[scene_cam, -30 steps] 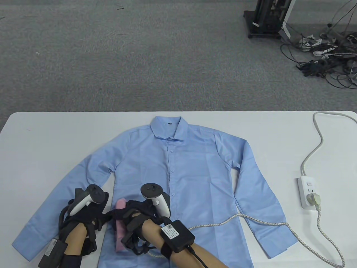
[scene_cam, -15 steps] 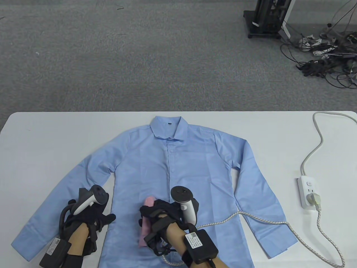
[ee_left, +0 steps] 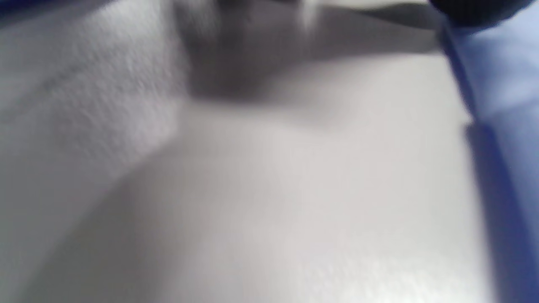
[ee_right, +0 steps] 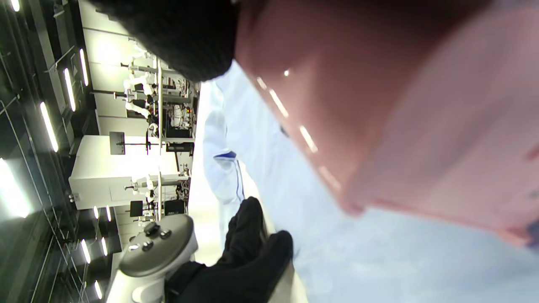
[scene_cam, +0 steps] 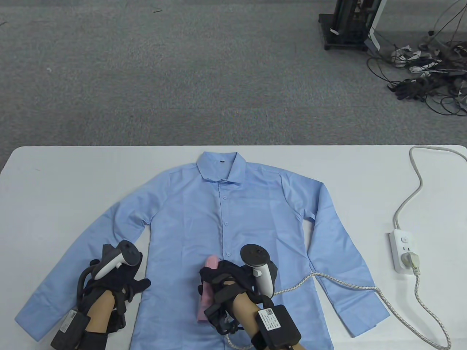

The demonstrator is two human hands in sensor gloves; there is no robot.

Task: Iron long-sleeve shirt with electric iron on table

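shirt: I see the light blue long-sleeve shirt (scene_cam: 233, 233) spread flat, front up and buttoned, on the white table (scene_cam: 54, 175), collar toward the far edge, sleeves angled out toward the near corners.
iron: pink iron (scene_cam: 207, 291) sits on the shirt's lower front, just left of the button line, nose toward the collar.
right hand: my right hand (scene_cam: 233, 282) is wrapped around the iron's handle, gripping it.
left hand: my left hand (scene_cam: 120, 280) rests on the shirt's side edge by the left sleeve; can't tell if the fingers are pinching the cloth.
cord: braided cord (scene_cam: 346, 288) crosses the right sleeve to the power strip (scene_cam: 403, 251) on the table's right.
left wrist view: blurred, just table and blue cloth.
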